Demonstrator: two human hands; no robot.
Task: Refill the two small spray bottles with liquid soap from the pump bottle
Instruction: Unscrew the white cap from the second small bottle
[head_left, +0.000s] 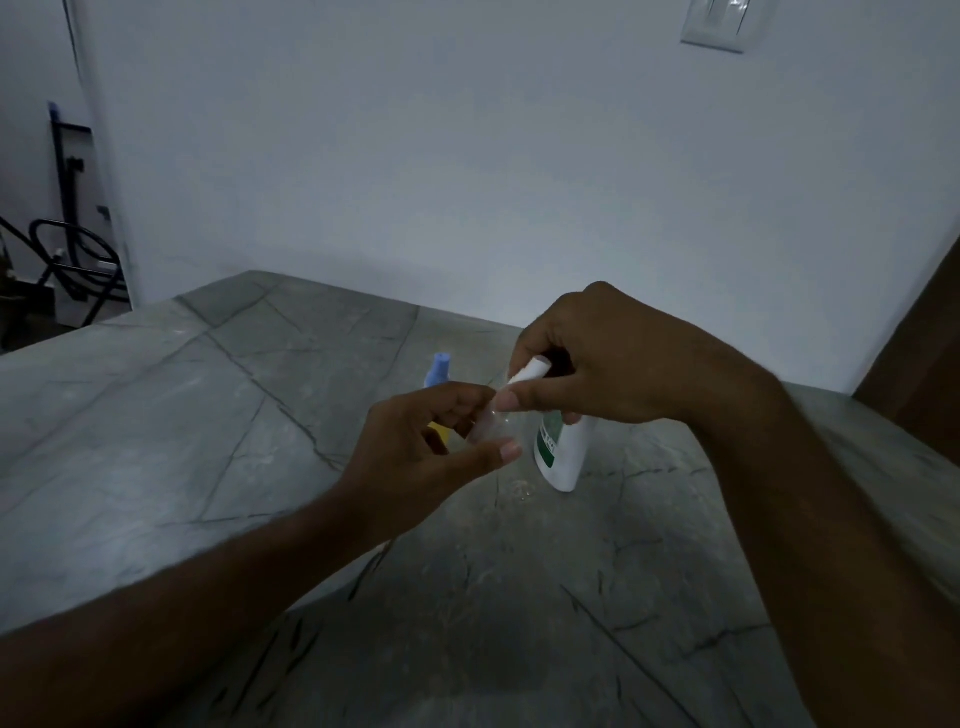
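At the centre of the frame, the left hand (434, 447) pinches a small clear spray bottle (485, 426) between thumb and fingers, its mouth just under the spout. The right hand (597, 358) grips the white pump bottle (563, 452), which stands tilted on the grey stone counter (208, 415), fingers curled over the pump head. Behind the left hand, partly hidden, stands what seems a second bottle (440, 370), yellow with a blue cap.

Pump bottle (558, 452) label — print unreadable.
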